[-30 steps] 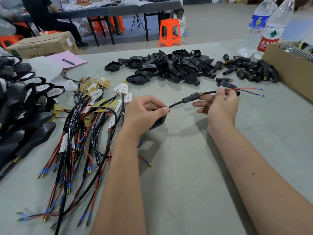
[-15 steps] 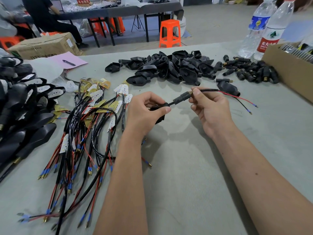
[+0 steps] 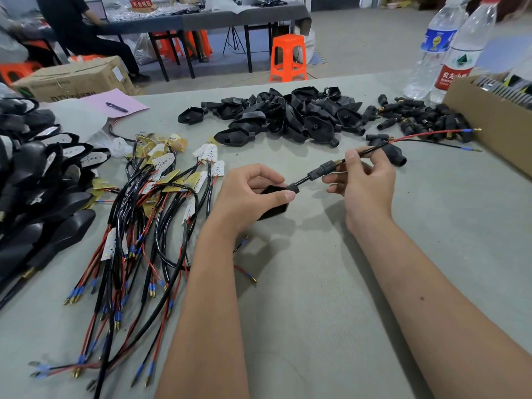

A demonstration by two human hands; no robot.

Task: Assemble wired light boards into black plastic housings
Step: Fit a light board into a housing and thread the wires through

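Head view: one unit is in work above the grey surface (image 3: 316,298). The left hand (image 3: 247,197) grips a black housing (image 3: 273,205), thumb clamped over its neck; the right hand (image 3: 365,182) pinches the black cable (image 3: 371,149) that leaves that neck, just behind the threaded collar (image 3: 319,171) sitting on it. Red and black leads (image 3: 431,138) trail off to the right. The collar stands clear of the neck, so I judge this unit threaded but not closed up (the board inside is hidden by the hand).

Finished pieces (image 3: 37,191) appear stacked at the left edge. Outstanding: a bundle of wired light boards (image 3: 161,180) beside the left forearm, a heap of empty housings (image 3: 288,116) and loose collars (image 3: 417,116) at the far side. On the stock still lying there, much of the batch remains.
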